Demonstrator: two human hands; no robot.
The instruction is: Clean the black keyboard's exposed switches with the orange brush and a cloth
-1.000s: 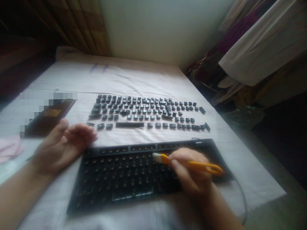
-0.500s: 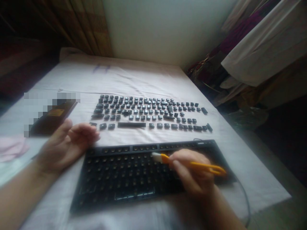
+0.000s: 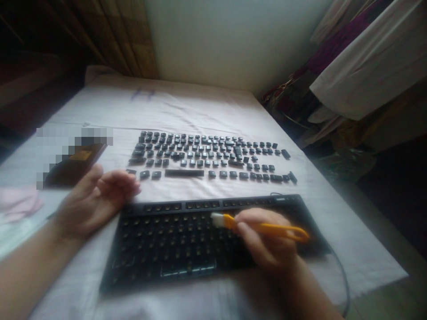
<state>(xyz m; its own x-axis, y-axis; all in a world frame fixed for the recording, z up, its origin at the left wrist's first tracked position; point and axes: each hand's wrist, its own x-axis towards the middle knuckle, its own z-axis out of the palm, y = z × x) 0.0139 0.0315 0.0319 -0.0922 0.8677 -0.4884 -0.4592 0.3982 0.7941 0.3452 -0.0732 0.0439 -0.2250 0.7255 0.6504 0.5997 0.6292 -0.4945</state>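
Observation:
A black keyboard (image 3: 140, 240) with its keycaps off lies in front of me on a pale cloth. My right hand (image 3: 267, 235) grips a small brush (image 3: 225, 221) with a yellow-orange handle. The brush's whitish bristles are over the upper middle of the keyboard; whether they touch it I cannot tell. My left hand (image 3: 103, 195) is beside the keyboard's upper left corner, palm turned inward, fingers loosely curled and apart, holding nothing. Beyond the keyboard, loose black keycaps (image 3: 198, 155) are laid out in rows like a keyboard layout, with the long space bar (image 3: 184, 173) in the front row.
A dark brown object (image 3: 75, 164), partly blurred out, lies at the left. A pink cloth (image 3: 20, 204) is at the left edge. The keyboard's cable (image 3: 343, 271) runs off the right side. Hanging clothes (image 3: 360, 75) are at the right, beyond the surface's edge.
My right hand stays at nearly the same spot, with the brush turned slightly in its grip. The left hand has barely moved. The whole view has shifted a little.

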